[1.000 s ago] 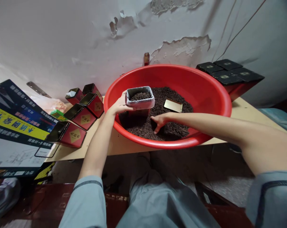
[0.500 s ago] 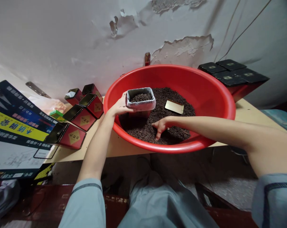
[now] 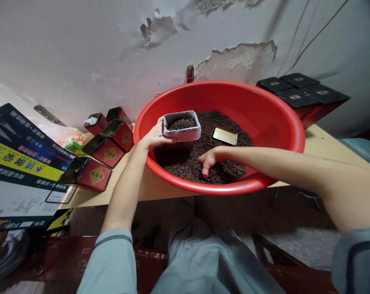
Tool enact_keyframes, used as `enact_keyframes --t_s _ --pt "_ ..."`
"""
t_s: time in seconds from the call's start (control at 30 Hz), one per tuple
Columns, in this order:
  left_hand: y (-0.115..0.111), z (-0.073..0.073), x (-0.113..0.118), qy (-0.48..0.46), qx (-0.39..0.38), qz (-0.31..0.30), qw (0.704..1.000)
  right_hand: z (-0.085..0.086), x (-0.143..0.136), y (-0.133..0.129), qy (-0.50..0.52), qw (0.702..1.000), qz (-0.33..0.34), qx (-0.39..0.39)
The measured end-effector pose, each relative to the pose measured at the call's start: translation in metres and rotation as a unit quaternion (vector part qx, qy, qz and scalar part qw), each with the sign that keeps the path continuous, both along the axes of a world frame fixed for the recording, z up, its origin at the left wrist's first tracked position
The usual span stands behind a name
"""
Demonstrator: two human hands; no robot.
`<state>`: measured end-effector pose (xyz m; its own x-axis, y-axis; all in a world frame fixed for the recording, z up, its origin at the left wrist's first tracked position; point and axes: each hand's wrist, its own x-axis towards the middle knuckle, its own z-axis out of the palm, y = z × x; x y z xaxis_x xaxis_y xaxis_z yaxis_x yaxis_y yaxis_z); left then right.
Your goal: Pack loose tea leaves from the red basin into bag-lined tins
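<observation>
My left hand (image 3: 157, 134) grips a lined tin (image 3: 182, 134) by its left side, holding it upright over the left part of a big red basin (image 3: 264, 102). Dark dry leaves that look like loose tea (image 3: 224, 118) partly fill the tin and cover the basin's bottom. My right hand (image 3: 208, 160) is down in the leaves, right of the tin and apart from it. Its thumb and forefinger show spread, while the other fingers are hidden. A gold-coloured lid (image 3: 225, 135) lies on the leaves beyond the right hand.
Several open red tins (image 3: 94, 174) stand left of the basin on the wooden table (image 3: 160, 196). Closed black-topped tins (image 3: 298, 98) are grouped at the right. A printed cardboard box (image 3: 25, 167) fills the left edge. Behind is a peeling wall (image 3: 81, 49).
My right hand has shifted very slightly right within the leaves. The left hand keeps the tin in nearly the same place. The whole view has moved a little.
</observation>
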<state>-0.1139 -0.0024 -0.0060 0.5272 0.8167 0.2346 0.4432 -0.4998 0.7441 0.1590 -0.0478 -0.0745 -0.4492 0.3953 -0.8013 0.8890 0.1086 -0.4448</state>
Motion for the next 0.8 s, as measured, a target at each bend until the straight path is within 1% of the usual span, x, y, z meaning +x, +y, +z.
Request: enact_keyframes --t_s 0.07,0.13,0.23,0.33,0.43,0.57,0.63,0.7,0.8 --pt "0.000 0.000 0.001 0.001 -0.003 0.001 1.000 0.009 0.005 0.006 0.019 0.999 -0.038 -0.005" --pt "0.000 0.001 0.001 0.001 -0.006 0.002 1.000 0.022 0.011 0.013 0.044 0.997 -0.068 0.021" --pt "0.001 0.001 0.002 0.005 -0.010 0.012 1.000 0.045 0.024 0.021 0.068 0.989 -0.106 0.074" --pt "0.002 0.001 0.002 0.008 -0.011 0.017 1.000 0.071 0.039 0.026 0.079 0.984 -0.142 0.075" --pt "0.004 0.000 0.002 -0.004 -0.008 0.006 1.000 0.096 0.056 0.031 0.087 0.980 -0.146 0.102" --pt "0.005 -0.002 0.001 -0.014 -0.009 -0.007 1.000 0.130 0.070 0.046 0.095 0.972 -0.129 0.174" --pt "0.005 -0.002 0.001 -0.013 -0.012 -0.006 1.000 0.151 0.069 0.054 0.071 0.961 -0.134 0.230" --pt "0.005 -0.002 0.001 -0.008 -0.017 -0.002 1.000 0.172 0.060 0.060 0.048 0.950 -0.134 0.278" --pt "0.004 -0.002 0.001 -0.006 -0.017 0.002 1.000 0.197 0.034 0.066 0.048 0.944 -0.088 0.314"
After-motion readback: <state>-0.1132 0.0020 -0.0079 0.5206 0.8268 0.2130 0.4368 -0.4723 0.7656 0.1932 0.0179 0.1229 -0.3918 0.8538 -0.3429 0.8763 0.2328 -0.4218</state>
